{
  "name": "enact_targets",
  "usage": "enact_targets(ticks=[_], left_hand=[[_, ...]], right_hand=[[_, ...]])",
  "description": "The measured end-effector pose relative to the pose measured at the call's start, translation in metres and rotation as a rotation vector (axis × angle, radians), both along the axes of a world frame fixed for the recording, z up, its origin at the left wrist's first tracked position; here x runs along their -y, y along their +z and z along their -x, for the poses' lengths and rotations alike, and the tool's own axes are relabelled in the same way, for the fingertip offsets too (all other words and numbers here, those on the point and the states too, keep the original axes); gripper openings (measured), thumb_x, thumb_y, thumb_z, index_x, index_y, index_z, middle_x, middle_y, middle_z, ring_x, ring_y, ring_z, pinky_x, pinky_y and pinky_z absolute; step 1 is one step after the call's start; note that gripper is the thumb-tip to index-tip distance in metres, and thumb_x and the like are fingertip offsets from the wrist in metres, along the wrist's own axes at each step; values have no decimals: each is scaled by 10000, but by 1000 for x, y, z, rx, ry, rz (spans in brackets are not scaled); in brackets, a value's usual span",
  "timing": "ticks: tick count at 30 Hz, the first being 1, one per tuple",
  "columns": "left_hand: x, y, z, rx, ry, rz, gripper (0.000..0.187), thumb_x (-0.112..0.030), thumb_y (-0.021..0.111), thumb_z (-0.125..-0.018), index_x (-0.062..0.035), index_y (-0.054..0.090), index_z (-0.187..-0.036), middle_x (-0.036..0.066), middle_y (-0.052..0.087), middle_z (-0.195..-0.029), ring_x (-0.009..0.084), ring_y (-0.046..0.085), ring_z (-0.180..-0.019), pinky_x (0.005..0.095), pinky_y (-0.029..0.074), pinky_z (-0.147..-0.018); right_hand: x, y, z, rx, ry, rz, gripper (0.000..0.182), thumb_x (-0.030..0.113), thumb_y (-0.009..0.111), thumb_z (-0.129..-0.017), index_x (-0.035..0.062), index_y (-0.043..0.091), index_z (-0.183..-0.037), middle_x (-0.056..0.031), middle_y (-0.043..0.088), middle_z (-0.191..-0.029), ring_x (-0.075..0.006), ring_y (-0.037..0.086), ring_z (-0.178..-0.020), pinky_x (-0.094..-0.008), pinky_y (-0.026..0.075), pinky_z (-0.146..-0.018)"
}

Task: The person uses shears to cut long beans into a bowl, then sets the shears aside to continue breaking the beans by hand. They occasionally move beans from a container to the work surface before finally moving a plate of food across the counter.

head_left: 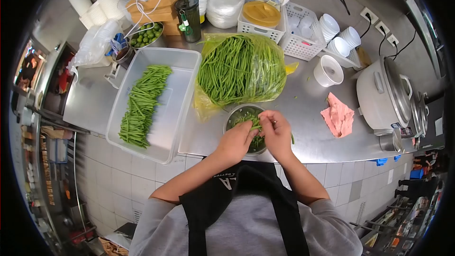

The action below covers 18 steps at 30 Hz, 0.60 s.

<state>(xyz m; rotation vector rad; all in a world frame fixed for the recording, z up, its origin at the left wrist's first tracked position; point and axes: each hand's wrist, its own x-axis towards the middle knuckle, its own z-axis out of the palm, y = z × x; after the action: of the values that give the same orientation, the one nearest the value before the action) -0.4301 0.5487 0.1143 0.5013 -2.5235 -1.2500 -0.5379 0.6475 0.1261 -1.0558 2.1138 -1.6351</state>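
Observation:
Both of my hands meet over a round metal bowl (231, 119) near the counter's front edge. My left hand (239, 138) is closed on green beans (256, 127), their ends showing at the fingertips. My right hand (276, 132) pinches at the same beans, and a bean end sticks out past its right side. Green bits lie in the bowl below, partly hidden by my hands. Behind the bowl rests a yellow plastic bag (206, 105) full of long green beans (225, 68). To the left, a clear plastic tub (166, 128) holds a heap of cut green beans (141, 109).
A crumpled pink cloth (338, 115) and a white tub (328, 71) are on the right, before a large rice cooker (379, 92). White baskets (300, 47), a dark tumbler (188, 19) and a bowl of small green citrus (147, 35) line the back. The clear tub overhangs the counter's front edge.

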Motion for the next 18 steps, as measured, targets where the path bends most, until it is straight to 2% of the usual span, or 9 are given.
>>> enact_targets(ticks=[2, 4, 7, 8, 11, 14, 17, 18], left_hand=[[-1, -1, -1, -42, 35, -140, 262, -248, 456, -939, 1, 501, -1007, 151, 567, -857, 296, 560, -784, 379, 450, -681], [3, 0, 0, -108, 101, -375, 275, -275, 417, -966, -19, 505, -1009, 96, 550, -802, 190, 545, -667, 305, 446, -606], [13, 0, 0, -167, 223, -754, 269, -288, 384, -983, -56, 513, -1027, 24, 505, -764, 59, 424, -558, 201, 373, -511], [14, -1, 0, -246, 240, -809, 260, -287, 380, -986, -70, 514, -1034, 9, 492, -750, 33, 368, -515, 172, 323, -464], [17, 0, -1, -283, 240, -892, 264, -293, 390, -983, -64, 512, -1036, 11, 498, -756, 38, 377, -521, 178, 330, -468], [15, 2, -1, -295, 250, -834, 277, -295, 366, -988, -49, 491, -1019, 30, 494, -738, 38, 383, -498, 183, 343, -467], [12, -1, -3, -332, 258, -789, 270, -275, 372, -988, -35, 489, -1026, 33, 497, -743, 37, 385, -498, 183, 341, -469], [10, -1, -4, -351, 255, -760, 261, -263, 374, -986, -32, 490, -1026, 36, 500, -746, 37, 386, -500, 183, 342, -471]], right_hand=[[2, 1, 3, 500, -52, 103, 94, 51, 529, -890, -12, 565, -949, -37, 554, -785, -71, 520, -623, -213, 443, -547], [-1, -13, 2, 389, -3, 65, 101, 48, 547, -881, -11, 578, -957, -36, 560, -801, -69, 521, -624, -207, 437, -548], [-9, -20, -1, 246, 95, -17, 133, 55, 547, -886, -7, 593, -995, -41, 577, -834, -74, 528, -621, -202, 442, -548], [-11, -20, -2, 202, 134, -49, 148, 60, 542, -891, -6, 597, -1012, -44, 584, -846, -77, 532, -619, -202, 445, -547], [-17, -19, -7, 329, 179, -90, 212, 70, 513, -913, -2, 582, -1100, -46, 579, -845, -81, 532, -641, -208, 464, -586], [-17, -15, -11, 254, 147, -125, 192, 63, 498, -916, -9, 583, -1072, -51, 583, -853, -80, 529, -635, -212, 464, -581], [-16, -18, -9, 8, 155, -196, 176, 57, 484, -920, -17, 578, -1050, -59, 585, -862, -76, 524, -620, -216, 464, -571], [-15, -20, -8, 22, 149, -186, 170, 56, 480, -921, -18, 573, -1042, -60, 585, -854, -79, 524, -615, -217, 463, -568]])
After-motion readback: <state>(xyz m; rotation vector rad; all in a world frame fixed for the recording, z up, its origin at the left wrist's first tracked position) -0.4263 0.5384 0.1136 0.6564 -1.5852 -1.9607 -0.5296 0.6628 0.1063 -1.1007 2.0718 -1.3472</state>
